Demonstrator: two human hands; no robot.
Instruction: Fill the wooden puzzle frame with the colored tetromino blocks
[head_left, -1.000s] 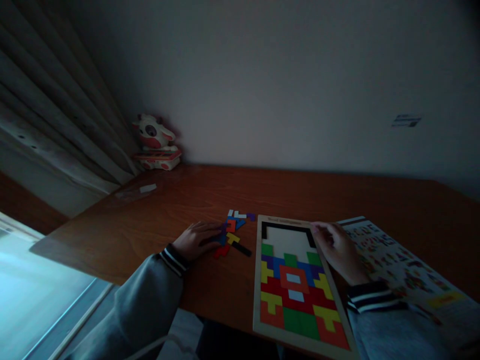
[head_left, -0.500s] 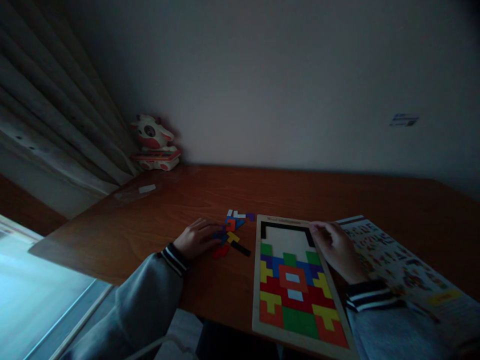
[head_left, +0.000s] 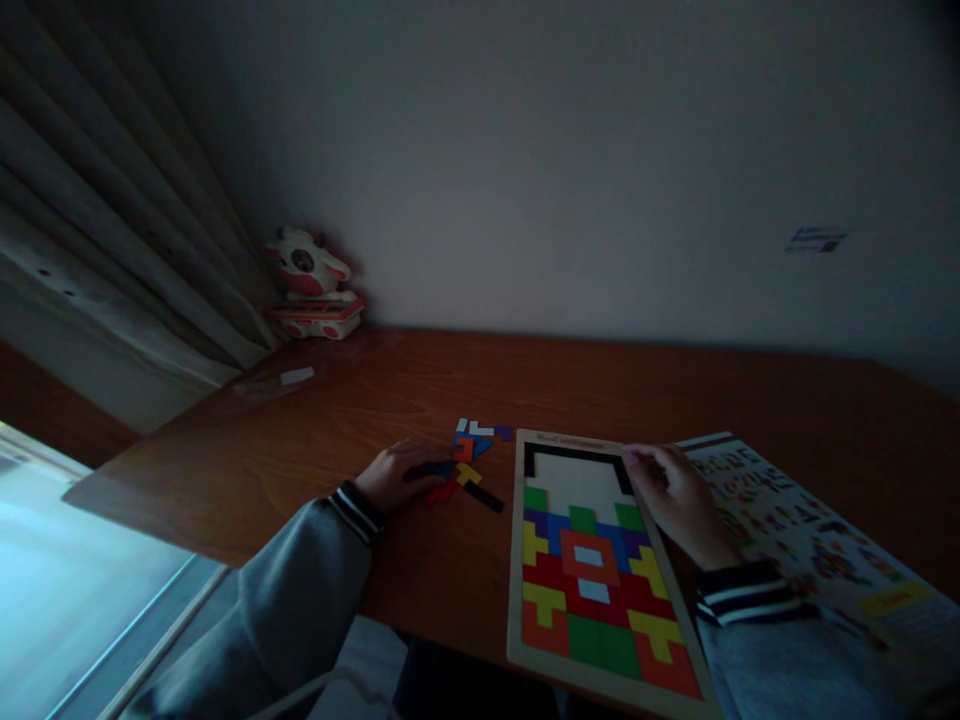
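My left hand [head_left: 394, 475] is over a loose pile of coloured puzzle pieces, left of the wooden puzzle board [head_left: 513, 580]. Its thumb and fingers are closed on a dark blue puzzle piece [head_left: 436, 468], partly hidden by the fingers. A red piece [head_left: 441, 492] lies just under that hand; a yellow piece [head_left: 468, 475] and a long black piece [head_left: 484, 497] are beside it. With its fingers bent, my right hand [head_left: 671, 495] grips the board's upper right edge. Coloured pieces fill the board's lower part, black ones line its top corners, and pale base shows between.
A printed pattern sheet [head_left: 810, 540] lies under and beyond my right forearm. Orange, white and purple pieces [head_left: 502, 433] are at the pile's far end. A cow-shaped toy [head_left: 311, 285] stands at the back left, near clear plastic with a white label [head_left: 297, 376].
The fingers of my left hand have drawn back slightly, and the dark blue piece now shows between them. My right hand stays at the board's edge. The view has shifted slightly.
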